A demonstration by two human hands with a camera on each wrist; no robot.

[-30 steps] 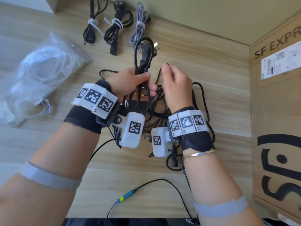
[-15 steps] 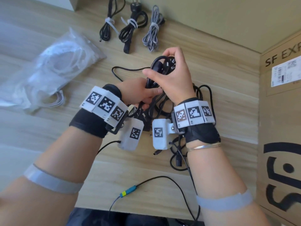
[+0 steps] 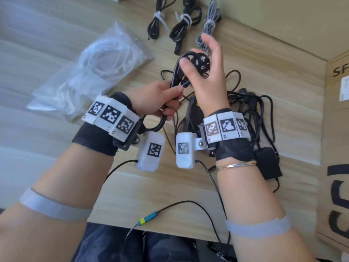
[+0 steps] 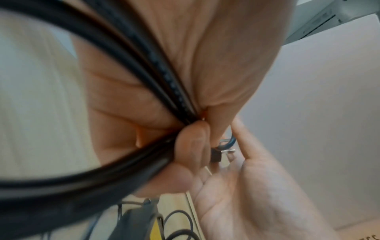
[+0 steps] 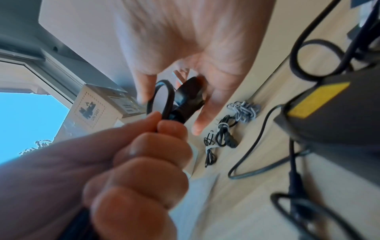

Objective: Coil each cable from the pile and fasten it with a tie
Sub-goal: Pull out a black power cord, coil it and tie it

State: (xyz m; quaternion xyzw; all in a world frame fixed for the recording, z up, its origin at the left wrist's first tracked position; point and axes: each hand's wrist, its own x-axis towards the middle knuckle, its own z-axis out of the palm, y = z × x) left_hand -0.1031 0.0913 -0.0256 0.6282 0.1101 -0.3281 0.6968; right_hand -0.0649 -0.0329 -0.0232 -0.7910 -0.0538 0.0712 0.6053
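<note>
A black power cable is gathered into loops above the wooden table. My left hand grips the loops in its fist, with a loop hanging out below the wrist; the left wrist view shows the strands running through the curled fingers. My right hand is at the top of the coil and pinches the cable's plug between thumb and forefinger, its other fingers stretched upward. The right wrist view shows the plug against those fingers. A pile of tangled black cables lies under the right wrist.
Three tied bundles lie at the far edge: two black and one grey braided. A clear bag of white ties lies left. A black adapter sits beside the pile, and a cardboard box stands right.
My right hand left the strands beside the left hand, rose to the coil's top and took the plug, spreading its fingers. The left hand kept its grip.
</note>
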